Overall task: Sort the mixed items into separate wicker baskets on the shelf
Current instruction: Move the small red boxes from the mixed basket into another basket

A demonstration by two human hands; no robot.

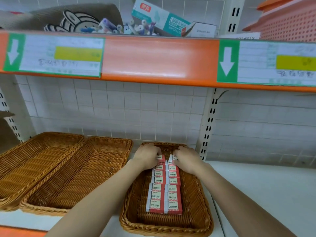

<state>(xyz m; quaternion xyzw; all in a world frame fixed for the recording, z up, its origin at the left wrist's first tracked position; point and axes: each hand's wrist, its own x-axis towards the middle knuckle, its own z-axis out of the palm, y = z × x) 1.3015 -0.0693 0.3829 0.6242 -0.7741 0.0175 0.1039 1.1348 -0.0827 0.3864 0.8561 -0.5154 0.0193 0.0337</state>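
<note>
A wicker basket (pixel 195 218) on the white shelf holds two neat rows of red-and-white 2B eraser boxes (pixel 164 199). At the far end of the left row, my left hand (pixel 147 157) pinches an eraser box (pixel 160 158). My right hand (pixel 187 159) grips another eraser box (pixel 172 159), tilted up, at the far end of the right row. Two more wicker baskets stand to the left, the middle basket (pixel 82 177) and the left basket (pixel 32 161), with nothing visible in them.
An orange shelf edge (pixel 153 60) with green-arrow labels hangs overhead. Above it lie a cardboard box of mixed small items (pixel 119 28), a teal carton (pixel 159 16) and a pink plastic basket (pixel 289 23). White shelf surface (pixel 265 185) stretches right of the baskets.
</note>
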